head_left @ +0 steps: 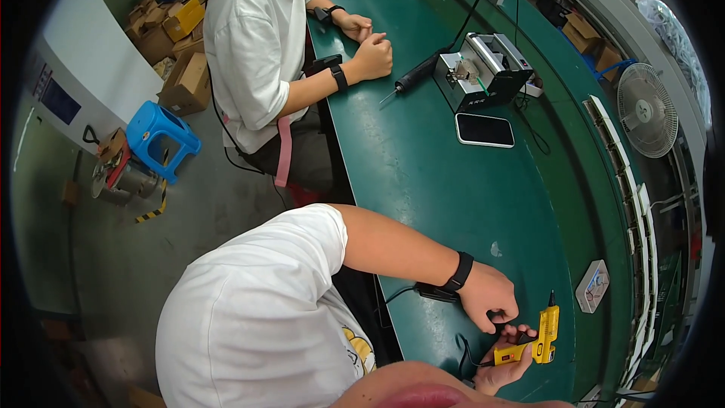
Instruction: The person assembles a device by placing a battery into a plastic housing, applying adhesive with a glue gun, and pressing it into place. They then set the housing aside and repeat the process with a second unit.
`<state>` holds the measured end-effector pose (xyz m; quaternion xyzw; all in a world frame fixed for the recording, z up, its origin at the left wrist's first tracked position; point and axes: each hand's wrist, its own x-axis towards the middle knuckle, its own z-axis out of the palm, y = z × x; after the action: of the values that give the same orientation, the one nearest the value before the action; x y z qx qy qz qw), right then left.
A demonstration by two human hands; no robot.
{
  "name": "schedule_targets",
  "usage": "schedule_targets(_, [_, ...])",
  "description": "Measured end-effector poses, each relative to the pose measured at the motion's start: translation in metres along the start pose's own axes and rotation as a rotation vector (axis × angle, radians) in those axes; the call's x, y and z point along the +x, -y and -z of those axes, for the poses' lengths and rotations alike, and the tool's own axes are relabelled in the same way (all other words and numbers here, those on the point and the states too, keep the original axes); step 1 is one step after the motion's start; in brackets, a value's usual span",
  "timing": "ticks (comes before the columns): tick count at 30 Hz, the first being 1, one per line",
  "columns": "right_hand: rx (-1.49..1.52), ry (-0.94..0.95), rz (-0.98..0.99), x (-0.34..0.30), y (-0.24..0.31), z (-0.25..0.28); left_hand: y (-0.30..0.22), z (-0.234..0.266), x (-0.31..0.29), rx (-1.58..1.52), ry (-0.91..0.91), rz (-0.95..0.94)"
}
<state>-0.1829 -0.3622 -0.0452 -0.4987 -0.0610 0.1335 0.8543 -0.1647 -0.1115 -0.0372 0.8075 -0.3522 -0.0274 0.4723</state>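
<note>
My right hand [502,369] grips a yellow glue gun [545,336], a pistol-shaped tool with a black nozzle that points away over the green bench [438,204]. Its handle lies in my palm, and a dark cable trails from the handle's end. Just beyond it is my left hand [487,298], bent down with curled fingers close to the right fingertips. Whatever sits between the left fingers is hidden. A black band [459,272] circles the left wrist, and a dark box with a cable hangs under it.
A small tray [593,287] of tiny parts lies beyond the glue gun. Farther left are a phone [485,130], a metal screw feeder [483,72] and a corded black screwdriver [419,72]. A co-worker [253,45] sits there, hands together. A fan [647,109] stands behind the bench.
</note>
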Motion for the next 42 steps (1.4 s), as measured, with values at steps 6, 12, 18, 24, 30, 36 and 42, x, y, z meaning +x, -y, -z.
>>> schedule_targets(6, [-0.026, 0.011, 0.012, 0.000, -0.002, -0.004, -0.002, -0.003, -0.003, 0.014, 0.035, -0.043])
schedule_targets(12, [-0.071, 0.020, 0.033, 0.001, -0.005, -0.005, 0.004, -0.005, 0.000, 0.026, 0.041, -0.051])
schedule_targets(18, [-0.086, 0.038, 0.021, 0.000, -0.003, -0.005, 0.000, -0.003, -0.001, -0.004, -0.038, -0.026])
schedule_targets(24, [-0.046, 0.015, 0.027, 0.000, -0.005, -0.007, 0.004, -0.004, -0.003, -0.025, -0.006, -0.036])
schedule_targets(30, [-0.033, 0.024, 0.046, 0.001, -0.005, -0.006, 0.009, -0.009, 0.000, -0.037, -0.031, -0.095])
schedule_targets(36, [-0.034, -0.022, 0.075, 0.000, -0.008, -0.008, 0.006, -0.003, -0.003, -0.032, 0.021, -0.107])
schedule_targets(42, [0.000, 0.017, 0.045, 0.009, -0.008, -0.005, 0.004, 0.003, -0.001, 0.017, 0.044, -0.048])
